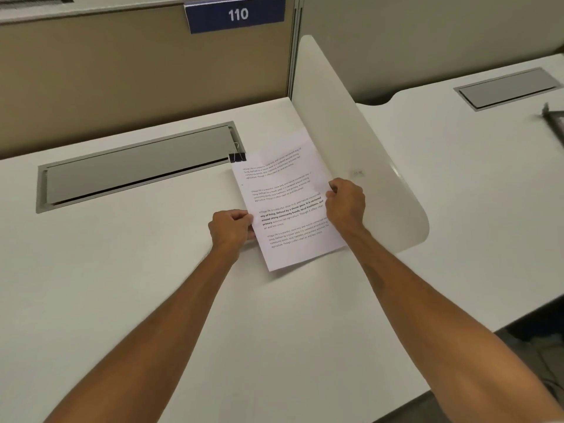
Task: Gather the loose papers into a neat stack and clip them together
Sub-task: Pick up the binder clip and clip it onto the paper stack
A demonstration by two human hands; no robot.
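A stack of white printed papers [285, 190] is held slightly tilted over the white desk [137, 285], its lower corner close to the desk top. A black binder clip [237, 156] grips the stack's upper left corner. My left hand [230, 228] pinches the left edge of the stack. On the right edge, my right hand [346, 203] is closed on the sheets.
A grey cable-tray lid [137, 169] is set into the desk behind the papers. A white rounded divider panel [360, 148] stands right beside the stack. A tan partition with a blue "110" sign [236, 14] rises at the back. Another desk [473, 193] lies right.
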